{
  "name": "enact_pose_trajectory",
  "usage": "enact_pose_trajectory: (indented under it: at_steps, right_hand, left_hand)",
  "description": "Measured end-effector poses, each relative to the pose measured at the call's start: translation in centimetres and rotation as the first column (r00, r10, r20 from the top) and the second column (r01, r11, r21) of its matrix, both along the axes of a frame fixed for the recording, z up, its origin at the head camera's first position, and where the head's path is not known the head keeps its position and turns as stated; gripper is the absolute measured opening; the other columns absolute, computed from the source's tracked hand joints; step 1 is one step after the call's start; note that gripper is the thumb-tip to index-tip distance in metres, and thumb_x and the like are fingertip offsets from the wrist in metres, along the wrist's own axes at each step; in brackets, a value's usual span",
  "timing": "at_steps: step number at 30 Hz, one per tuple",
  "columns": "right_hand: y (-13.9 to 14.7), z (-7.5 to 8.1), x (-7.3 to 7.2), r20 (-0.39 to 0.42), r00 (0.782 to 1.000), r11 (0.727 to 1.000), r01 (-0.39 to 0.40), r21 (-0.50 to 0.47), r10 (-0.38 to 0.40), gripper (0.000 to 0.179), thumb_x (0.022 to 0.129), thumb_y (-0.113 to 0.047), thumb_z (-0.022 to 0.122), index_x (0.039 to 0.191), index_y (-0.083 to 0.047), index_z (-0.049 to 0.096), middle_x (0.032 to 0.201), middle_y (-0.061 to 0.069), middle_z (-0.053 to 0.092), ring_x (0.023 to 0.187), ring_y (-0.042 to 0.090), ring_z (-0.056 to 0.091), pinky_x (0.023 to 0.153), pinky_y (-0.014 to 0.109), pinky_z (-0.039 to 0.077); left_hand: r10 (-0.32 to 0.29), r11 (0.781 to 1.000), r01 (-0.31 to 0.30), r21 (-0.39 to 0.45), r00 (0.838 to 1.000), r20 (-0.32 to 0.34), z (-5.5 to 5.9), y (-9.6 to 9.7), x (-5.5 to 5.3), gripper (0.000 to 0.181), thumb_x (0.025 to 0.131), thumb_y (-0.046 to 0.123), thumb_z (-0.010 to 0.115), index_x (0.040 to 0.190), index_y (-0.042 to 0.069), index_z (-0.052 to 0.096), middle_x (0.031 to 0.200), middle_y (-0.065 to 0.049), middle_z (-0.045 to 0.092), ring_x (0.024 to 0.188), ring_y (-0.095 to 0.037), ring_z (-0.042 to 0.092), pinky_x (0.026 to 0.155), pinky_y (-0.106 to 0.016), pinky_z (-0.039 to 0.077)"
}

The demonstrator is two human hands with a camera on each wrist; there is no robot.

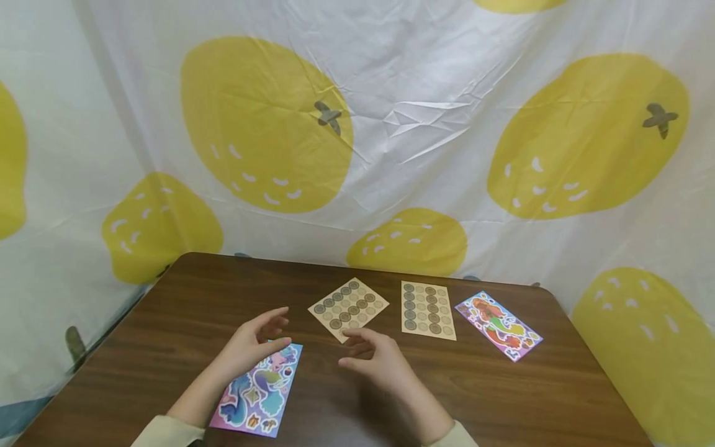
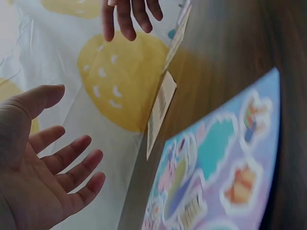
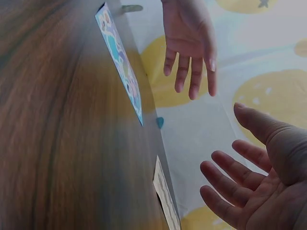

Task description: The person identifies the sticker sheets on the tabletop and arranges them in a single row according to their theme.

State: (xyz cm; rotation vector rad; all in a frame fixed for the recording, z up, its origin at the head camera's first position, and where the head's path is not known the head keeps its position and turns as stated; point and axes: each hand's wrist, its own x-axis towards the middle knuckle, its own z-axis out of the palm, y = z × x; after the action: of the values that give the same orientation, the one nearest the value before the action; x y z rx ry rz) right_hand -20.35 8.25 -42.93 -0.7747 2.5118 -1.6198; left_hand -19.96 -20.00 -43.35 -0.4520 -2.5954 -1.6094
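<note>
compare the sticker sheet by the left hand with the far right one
The left sheet shows mostly blue, teal and purple shapes; the right sheet has a red and green figure. In the head view, the left sheet slants up to the right, the right sheet down to the right. There, the left hand partly hides the left sheet; the right sheet is uncovered. Both lie on the table.

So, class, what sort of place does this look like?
Probably an indoor activity corner: a dark wood-look table, a fruit-patterned cloth backdrop behind it, and printed sheets spread on top.
</note>
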Motion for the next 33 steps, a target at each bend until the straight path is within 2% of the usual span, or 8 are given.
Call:
enact_pose_trajectory:
  at_steps: [3, 7, 15, 20, 27, 33]
  right_hand:
    - [0.8, 0.2, -0.1, -0.014, 1.000, 1.000, 0.008, -0.006, -0.008, 0.048, 0.081, -0.017, 0.078, 0.124, -0.003, 0.061, 0.108, 0.017, 0.066, 0.094, 0.032, 0.066, 0.081, 0.045, 0.053]
    - [1.7, 0.3, -0.3, -0.019, 1.000, 1.000, 0.023, -0.005, -0.023, 0.049, 0.081, -0.018, 0.078, 0.124, -0.006, 0.061, 0.111, 0.016, 0.065, 0.095, 0.032, 0.065, 0.080, 0.040, 0.054]
    - [3.8, 0.6, -0.6, 0.022, 0.996, 0.995, 0.088, -0.046, -0.087, 0.052, 0.079, -0.012, 0.078, 0.127, -0.007, 0.059, 0.113, 0.017, 0.063, 0.097, 0.037, 0.063, 0.081, 0.034, 0.053]
    - [5.0, 0.6, -0.5, 0.043, 0.990, 0.990, 0.133, -0.044, -0.131, 0.055, 0.078, -0.012, 0.079, 0.129, -0.008, 0.058, 0.115, 0.016, 0.063, 0.099, 0.033, 0.064, 0.080, 0.032, 0.053]
    - [6.8, 0.6, -0.6, 0.062, 0.979, 0.978, 0.198, -0.063, -0.194, 0.057, 0.079, -0.010, 0.078, 0.132, -0.008, 0.056, 0.117, 0.013, 0.063, 0.102, 0.033, 0.062, 0.083, 0.037, 0.053]
    - [8.2, 0.9, -0.7, 0.065, 0.973, 0.971, 0.228, -0.067, -0.223, 0.056, 0.080, -0.011, 0.077, 0.132, -0.008, 0.056, 0.120, 0.016, 0.061, 0.103, 0.035, 0.062, 0.083, 0.038, 0.053]
  left_hand:
    - [-0.003, 1.000, 0.003, 0.017, 1.000, 0.002, 0.3, 0.9, -0.4, 0.059, 0.088, 0.022, 0.071, 0.139, 0.005, 0.047, 0.121, -0.016, 0.059, 0.111, -0.038, 0.055, 0.089, -0.045, 0.049]
    - [0.002, 0.999, -0.002, 0.032, 1.000, 0.001, 0.6, 1.9, -0.6, 0.057, 0.089, 0.021, 0.070, 0.139, 0.005, 0.048, 0.122, -0.015, 0.059, 0.111, -0.038, 0.054, 0.089, -0.046, 0.049]
    - [-0.006, 0.997, 0.003, 0.073, 0.999, 0.035, 0.7, 4.1, -1.0, 0.057, 0.089, 0.021, 0.070, 0.140, 0.009, 0.048, 0.128, -0.015, 0.056, 0.115, -0.033, 0.051, 0.088, -0.043, 0.048]
    - [-0.004, 0.996, 0.000, 0.094, 0.999, 0.040, 0.7, 5.1, -1.3, 0.056, 0.089, 0.020, 0.069, 0.140, 0.008, 0.048, 0.129, -0.016, 0.055, 0.114, -0.035, 0.053, 0.088, -0.044, 0.048]
    - [0.001, 0.994, -0.006, 0.107, 0.999, 0.040, 0.2, 6.4, -1.6, 0.057, 0.089, 0.020, 0.069, 0.139, 0.006, 0.048, 0.128, -0.012, 0.056, 0.112, -0.035, 0.053, 0.084, -0.040, 0.048]
    - [-0.037, 0.990, 0.035, 0.133, 0.999, 0.011, -0.4, 7.4, -1.8, 0.055, 0.090, 0.018, 0.068, 0.139, 0.007, 0.048, 0.129, -0.017, 0.054, 0.109, -0.036, 0.055, 0.081, -0.040, 0.049]
